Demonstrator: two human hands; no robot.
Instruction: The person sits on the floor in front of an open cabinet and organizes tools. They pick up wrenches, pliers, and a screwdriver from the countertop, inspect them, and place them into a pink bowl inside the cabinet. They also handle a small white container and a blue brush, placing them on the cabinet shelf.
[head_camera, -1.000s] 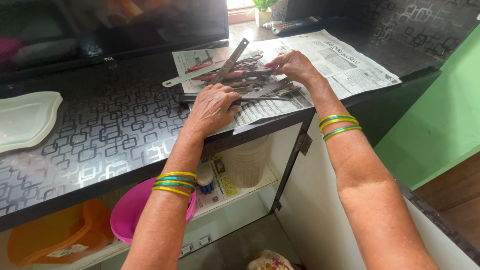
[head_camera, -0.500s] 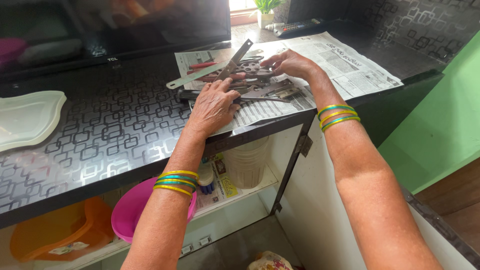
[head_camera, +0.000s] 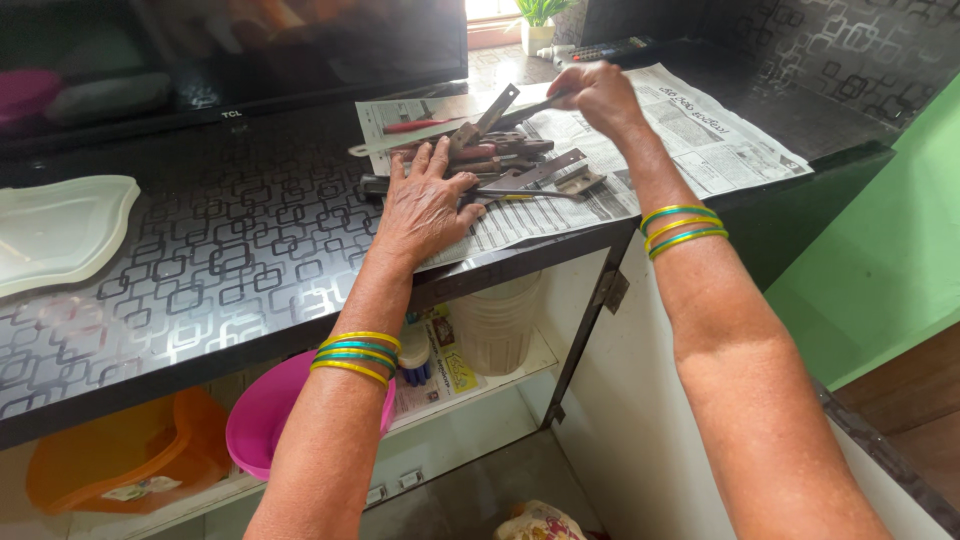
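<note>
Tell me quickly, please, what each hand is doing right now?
Left hand: open, fingers spread, pressing flat on the pile of metal tools.
Right hand: closed around the end of a thin metal tool, lifted above the newspaper.

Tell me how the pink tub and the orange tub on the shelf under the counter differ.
The pink tub sits further right, just behind the left forearm; the orange tub sits at the far left. The pink tub is tilted so its round rim faces outward; the orange tub lies lower and flatter and carries a pale label, while no label shows on the pink one. Both look like plastic and share the same shelf.
</note>
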